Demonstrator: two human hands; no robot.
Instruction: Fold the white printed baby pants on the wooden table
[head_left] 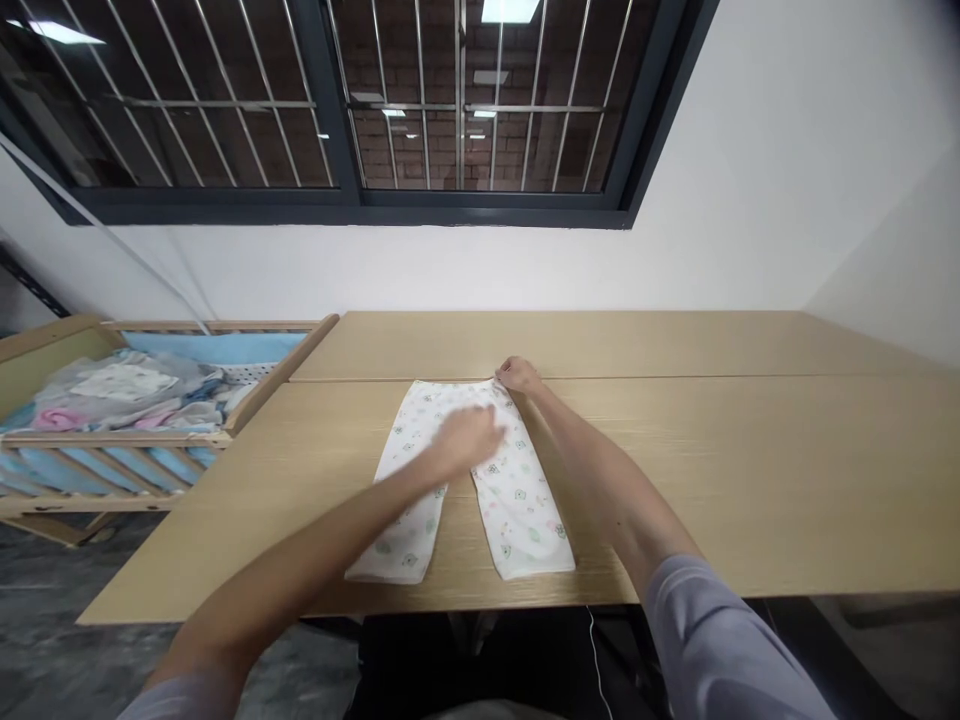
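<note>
A small pair of white baby trousers [525, 500] with a print of little green and pink figures lies flat on the wooden table [697, 480]. Its waistband points away from me and the two legs spread toward the table's front edge. At the far right corner of the waistband, my right hand [517, 374] pinches the cloth between closed fingers. My left hand [469, 440] is over the middle of the trousers, near the crotch and right leg. Motion smears its fingers, so I cannot tell whether it touches the fabric.
To the left stands a wooden cot [277, 385] with blue lining, heaped with folded clothes [127, 390] and clear plastic. A barred window [480, 120] is in the white wall behind the table. A thin white cable [595, 650] hangs below the front edge.
</note>
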